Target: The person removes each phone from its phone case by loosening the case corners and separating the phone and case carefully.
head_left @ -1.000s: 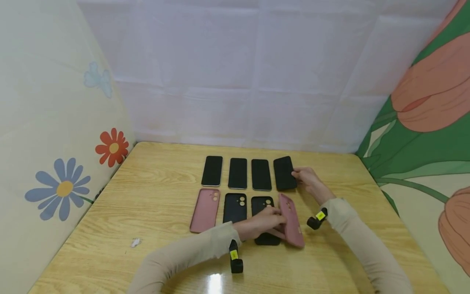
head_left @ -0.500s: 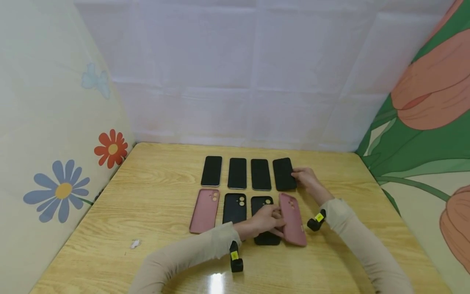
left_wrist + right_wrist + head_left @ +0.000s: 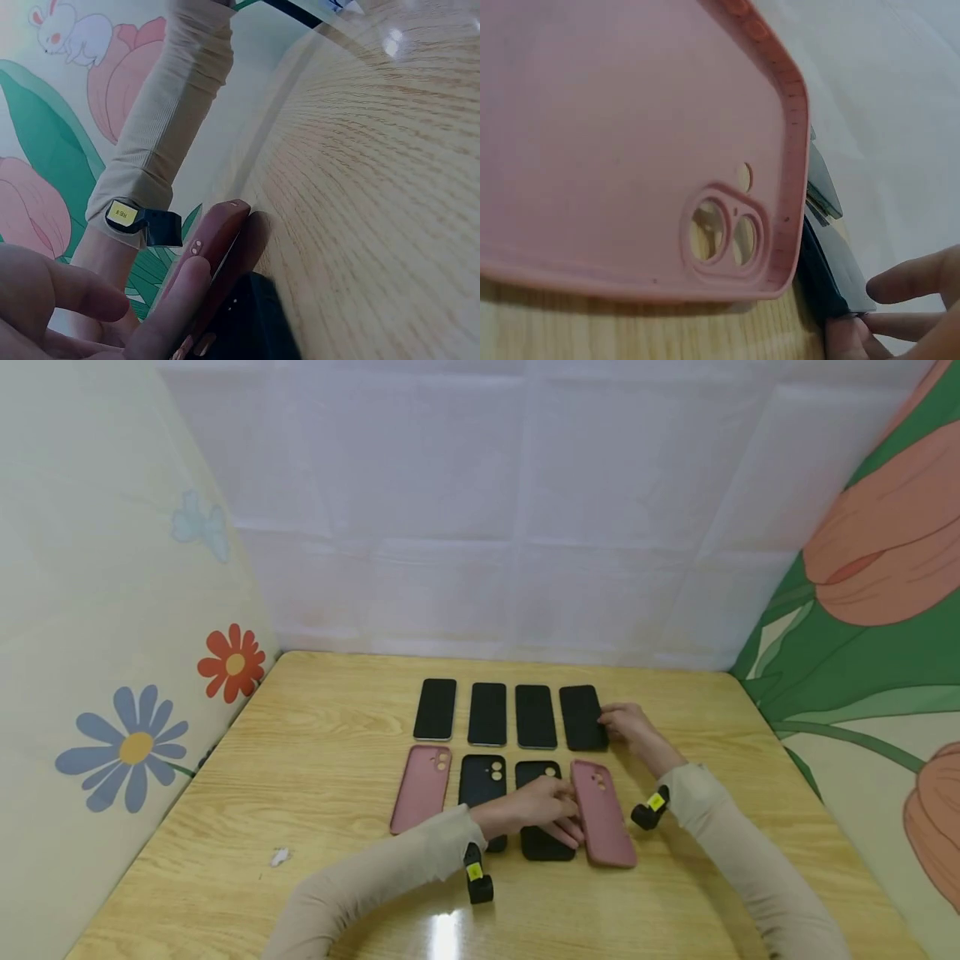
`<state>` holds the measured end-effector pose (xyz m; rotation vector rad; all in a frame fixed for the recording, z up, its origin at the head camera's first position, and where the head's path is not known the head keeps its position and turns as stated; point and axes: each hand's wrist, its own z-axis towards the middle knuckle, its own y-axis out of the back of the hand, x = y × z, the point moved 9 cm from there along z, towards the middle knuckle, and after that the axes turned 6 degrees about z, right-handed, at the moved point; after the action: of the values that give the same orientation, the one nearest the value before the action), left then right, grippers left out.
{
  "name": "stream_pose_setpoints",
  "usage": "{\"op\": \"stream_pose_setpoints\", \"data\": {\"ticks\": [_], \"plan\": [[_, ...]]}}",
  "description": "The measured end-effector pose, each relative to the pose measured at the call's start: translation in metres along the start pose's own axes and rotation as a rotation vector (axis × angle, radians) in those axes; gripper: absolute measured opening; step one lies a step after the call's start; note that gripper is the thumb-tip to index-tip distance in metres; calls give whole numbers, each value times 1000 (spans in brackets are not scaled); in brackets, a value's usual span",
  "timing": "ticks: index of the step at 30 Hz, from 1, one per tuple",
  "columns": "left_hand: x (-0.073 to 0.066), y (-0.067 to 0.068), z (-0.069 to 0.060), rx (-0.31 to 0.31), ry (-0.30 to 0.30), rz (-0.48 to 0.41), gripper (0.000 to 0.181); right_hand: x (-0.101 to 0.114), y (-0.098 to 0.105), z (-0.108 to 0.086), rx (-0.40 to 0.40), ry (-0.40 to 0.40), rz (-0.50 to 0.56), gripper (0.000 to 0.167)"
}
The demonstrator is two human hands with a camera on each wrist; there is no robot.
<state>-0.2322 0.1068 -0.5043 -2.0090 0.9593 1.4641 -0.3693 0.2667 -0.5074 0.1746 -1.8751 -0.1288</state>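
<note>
Several black phones lie in a back row on the table, with phone cases in a front row. My right hand (image 3: 628, 725) holds the right edge of the rightmost phone (image 3: 583, 718); in the right wrist view its fingertips (image 3: 847, 337) touch the dark side of that phone. My left hand (image 3: 536, 806) reaches over a black phone case (image 3: 551, 850) to the left edge of the right pink phone case (image 3: 603, 814). In the left wrist view a straight finger (image 3: 176, 304) lies along that case's side, while another finger stands apart from it.
Left of the hands lie another pink phone case (image 3: 422, 789) and a second black phone case (image 3: 483, 777), partly under my left wrist. Three more phones, including the leftmost phone (image 3: 435, 710), line the back row. A small white scrap (image 3: 280, 857) lies on the wooden table (image 3: 337, 702).
The right pink case has come down from tilted to nearly flat and shifted slightly right. Its fellow at the back, the rightmost phone, has straightened and lies flatter under my right hand.
</note>
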Motion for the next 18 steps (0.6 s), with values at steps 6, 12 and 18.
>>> {"op": "stream_pose_setpoints", "data": {"ticks": [6, 12, 18], "plan": [[1, 1, 0, -15, 17, 11, 31, 1, -1, 2, 5, -5, -21, 51], [-1, 3, 0, -48, 27, 7, 32, 2, 1, 1, 7, 15, -47, 49], [-2, 2, -2, -42, 30, 32, 34, 3, 2, -1, 12, 25, -67, 47]]}}
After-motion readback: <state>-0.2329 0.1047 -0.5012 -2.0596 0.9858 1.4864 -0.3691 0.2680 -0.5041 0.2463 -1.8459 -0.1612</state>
